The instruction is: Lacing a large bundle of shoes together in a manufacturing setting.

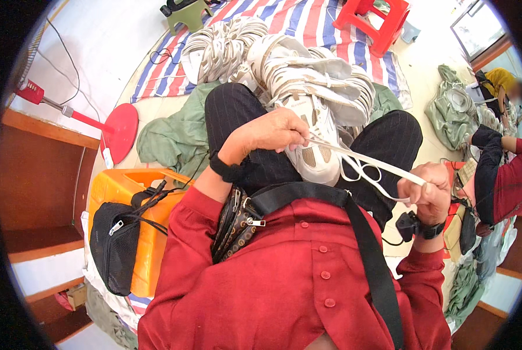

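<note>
A white sneaker [319, 167] with beige mesh at the toe lies between my knees, its toe toward me. A flat white shoelace [383, 162] stretches from it across to the right, with a loose loop hanging below. My left hand [272, 133] is closed at the shoe's lacing, pinching the lace near its left end. Over my right thigh, my right hand [427, 191] is closed in a fist around the lace's other end. Behind this shoe, a stack of similar white sneakers [337, 87] leans in a row.
More white sneakers [214, 52] sit on a striped sheet [296, 20]. An orange container [150, 265] with a black bag [114, 245] stands at my left, near a red round base [121, 133]. A red stool [380, 29] is at far right; another person [509, 175] sits at right.
</note>
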The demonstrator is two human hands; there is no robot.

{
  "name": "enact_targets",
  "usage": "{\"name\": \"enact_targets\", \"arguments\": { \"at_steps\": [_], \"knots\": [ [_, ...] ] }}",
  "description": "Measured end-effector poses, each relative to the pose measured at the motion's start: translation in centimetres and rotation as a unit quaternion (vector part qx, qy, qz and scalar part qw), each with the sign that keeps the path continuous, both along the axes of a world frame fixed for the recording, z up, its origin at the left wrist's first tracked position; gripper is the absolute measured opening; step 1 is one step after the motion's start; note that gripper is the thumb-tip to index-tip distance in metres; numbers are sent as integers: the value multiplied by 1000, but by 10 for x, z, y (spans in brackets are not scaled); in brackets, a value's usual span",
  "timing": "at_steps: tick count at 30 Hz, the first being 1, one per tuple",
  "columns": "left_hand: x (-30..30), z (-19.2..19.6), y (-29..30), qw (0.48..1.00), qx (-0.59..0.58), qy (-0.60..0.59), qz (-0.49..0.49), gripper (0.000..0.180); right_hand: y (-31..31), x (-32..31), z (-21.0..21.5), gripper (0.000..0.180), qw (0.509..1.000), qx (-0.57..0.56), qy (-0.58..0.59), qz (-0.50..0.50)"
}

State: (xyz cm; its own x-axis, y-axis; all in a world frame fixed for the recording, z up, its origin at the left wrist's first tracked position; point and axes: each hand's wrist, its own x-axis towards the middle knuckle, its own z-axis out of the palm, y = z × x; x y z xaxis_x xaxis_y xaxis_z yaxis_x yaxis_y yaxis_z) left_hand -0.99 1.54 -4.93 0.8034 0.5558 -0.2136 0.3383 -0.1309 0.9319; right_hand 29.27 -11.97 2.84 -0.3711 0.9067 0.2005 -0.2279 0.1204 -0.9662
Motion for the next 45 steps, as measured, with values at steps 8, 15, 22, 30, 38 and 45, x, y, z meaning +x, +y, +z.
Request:
{"name": "enact_targets", "arguments": {
  "at_steps": [8, 15, 22, 30, 38, 45],
  "knots": [
    [-1, 3, -6, 1000, 10, 26, 1, 15, 15, 16, -8, 34, 995, -80, -54, -11],
    [-11, 36, -9, 980, -121, -146, -54, 20, 30, 37, -6, 27, 990, -12, 137, -46],
    [-26, -48, 28, 959, 124, -103, 232, 26, 70, 57, 13, 22, 979, -80, 109, -152],
    [-9, -53, 24, 983, 132, -28, 121, 23, 163, 145, -25, 37, 797, 81, -450, -394],
    [-3, -57, 13, 957, 268, 31, 111, 24, 92, -31, -88, 20, 887, 111, -447, -26],
    [-5, -62, 19, 982, 153, 12, 111, 21, 96, -63, -112, 19, 781, 186, -596, -2]
  ]
}}
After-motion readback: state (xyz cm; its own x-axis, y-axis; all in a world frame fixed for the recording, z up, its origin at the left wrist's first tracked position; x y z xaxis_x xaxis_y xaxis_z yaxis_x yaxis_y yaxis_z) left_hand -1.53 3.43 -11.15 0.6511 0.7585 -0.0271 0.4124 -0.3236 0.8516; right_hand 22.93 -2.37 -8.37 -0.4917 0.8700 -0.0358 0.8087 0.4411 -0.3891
